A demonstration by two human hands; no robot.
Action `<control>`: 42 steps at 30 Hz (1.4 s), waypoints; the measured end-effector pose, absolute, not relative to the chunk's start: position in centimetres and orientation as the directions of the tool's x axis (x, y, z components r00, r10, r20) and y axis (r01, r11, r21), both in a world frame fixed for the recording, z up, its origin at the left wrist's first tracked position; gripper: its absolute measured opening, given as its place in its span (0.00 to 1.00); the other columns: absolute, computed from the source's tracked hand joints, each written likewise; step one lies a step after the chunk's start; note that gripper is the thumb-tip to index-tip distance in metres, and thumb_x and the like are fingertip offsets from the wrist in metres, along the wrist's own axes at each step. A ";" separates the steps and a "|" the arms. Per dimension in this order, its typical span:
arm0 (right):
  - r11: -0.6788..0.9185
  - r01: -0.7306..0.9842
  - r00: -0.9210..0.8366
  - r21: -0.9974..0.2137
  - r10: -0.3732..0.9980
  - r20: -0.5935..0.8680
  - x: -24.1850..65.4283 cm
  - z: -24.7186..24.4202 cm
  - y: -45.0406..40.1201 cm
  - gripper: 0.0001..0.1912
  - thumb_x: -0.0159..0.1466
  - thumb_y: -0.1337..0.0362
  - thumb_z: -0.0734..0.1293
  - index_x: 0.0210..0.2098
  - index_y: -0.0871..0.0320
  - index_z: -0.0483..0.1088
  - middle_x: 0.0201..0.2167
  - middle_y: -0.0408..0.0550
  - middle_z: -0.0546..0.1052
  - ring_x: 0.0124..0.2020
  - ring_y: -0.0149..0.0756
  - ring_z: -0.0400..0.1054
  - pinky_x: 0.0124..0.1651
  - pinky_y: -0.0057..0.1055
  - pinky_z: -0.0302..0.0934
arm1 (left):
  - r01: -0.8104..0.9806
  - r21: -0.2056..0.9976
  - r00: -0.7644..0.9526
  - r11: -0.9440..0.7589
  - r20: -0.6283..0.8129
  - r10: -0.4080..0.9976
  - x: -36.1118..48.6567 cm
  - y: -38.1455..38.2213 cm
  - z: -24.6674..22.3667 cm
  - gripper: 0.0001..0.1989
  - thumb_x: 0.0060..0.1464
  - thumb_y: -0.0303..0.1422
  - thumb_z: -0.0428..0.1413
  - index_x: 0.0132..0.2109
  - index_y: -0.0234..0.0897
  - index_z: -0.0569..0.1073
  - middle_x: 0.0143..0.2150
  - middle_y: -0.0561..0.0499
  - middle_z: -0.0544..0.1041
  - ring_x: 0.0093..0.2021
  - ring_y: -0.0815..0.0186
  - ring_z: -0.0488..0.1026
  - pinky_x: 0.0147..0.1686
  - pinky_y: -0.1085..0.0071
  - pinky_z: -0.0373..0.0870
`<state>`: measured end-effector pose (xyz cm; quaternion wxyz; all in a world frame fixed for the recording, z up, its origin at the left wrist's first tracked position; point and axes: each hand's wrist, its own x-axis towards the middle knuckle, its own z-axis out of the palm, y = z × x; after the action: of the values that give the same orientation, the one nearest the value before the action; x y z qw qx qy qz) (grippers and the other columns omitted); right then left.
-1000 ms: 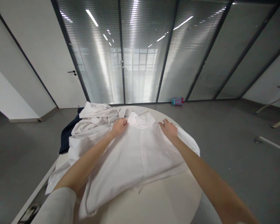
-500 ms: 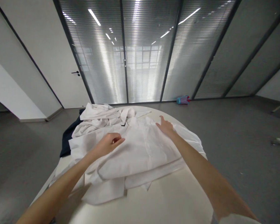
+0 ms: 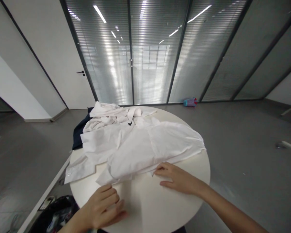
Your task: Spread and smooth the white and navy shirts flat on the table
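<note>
A white shirt (image 3: pixel 145 147) lies spread over a round white table (image 3: pixel 184 197), its collar end toward the far side. My left hand (image 3: pixel 104 207) rests on the near tabletop, fingers loosely curled, its fingertips touching the shirt's near hem. My right hand (image 3: pixel 178 178) lies flat with fingers apart, its fingertips at the hem a little to the right. Neither hand grips anything. More crumpled white cloth (image 3: pixel 106 118) is heaped at the far left of the table.
A dark blue garment (image 3: pixel 79 136) hangs off the table's far left edge. A dark bag (image 3: pixel 55 215) sits on the floor at the near left. A blue and pink bottle (image 3: pixel 190 102) lies by the glass wall. Grey floor surrounds the table.
Both hands have let go of the shirt's collar area and pulled back to its near hem. The shirt now lies flatter and farther from me.
</note>
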<state>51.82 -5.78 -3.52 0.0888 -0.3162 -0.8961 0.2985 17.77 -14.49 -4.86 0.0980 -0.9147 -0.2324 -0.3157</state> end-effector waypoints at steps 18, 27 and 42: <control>0.737 0.670 -0.652 -0.089 0.641 0.406 48.4 -5.1 -4.4 0.11 0.72 0.66 0.59 0.40 0.58 0.73 0.39 0.52 0.77 0.43 0.43 0.70 0.49 0.40 0.63 | 0.894 0.090 0.411 -0.439 0.224 0.884 14.9 -8.5 -6.5 0.20 0.62 0.26 0.50 0.57 0.42 0.76 0.50 0.42 0.81 0.45 0.52 0.80 0.45 0.59 0.75; 0.513 0.480 -0.058 -0.711 0.828 0.558 62.4 3.4 -9.2 0.15 0.65 0.44 0.64 0.38 0.49 0.69 0.38 0.51 0.77 0.42 0.45 0.73 0.50 0.45 0.67 | 0.762 0.521 0.220 -0.384 0.349 0.911 14.5 -14.3 0.6 0.21 0.63 0.46 0.49 0.43 0.36 0.80 0.39 0.44 0.82 0.40 0.57 0.78 0.42 0.68 0.73; 0.166 0.739 -0.529 -0.653 0.744 -0.409 68.3 -5.9 -18.5 0.12 0.59 0.55 0.67 0.36 0.52 0.79 0.35 0.49 0.80 0.39 0.45 0.74 0.44 0.39 0.67 | 0.468 0.689 0.064 0.553 -0.651 0.757 14.0 -32.7 -11.3 0.40 0.40 0.73 0.49 0.32 0.36 0.74 0.32 0.41 0.82 0.33 0.53 0.80 0.24 0.68 0.71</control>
<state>68.31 -18.48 -5.87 0.0030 -0.4853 -0.7637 0.4258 13.96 -32.74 -11.34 -0.5696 -0.4556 -0.6723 -0.1265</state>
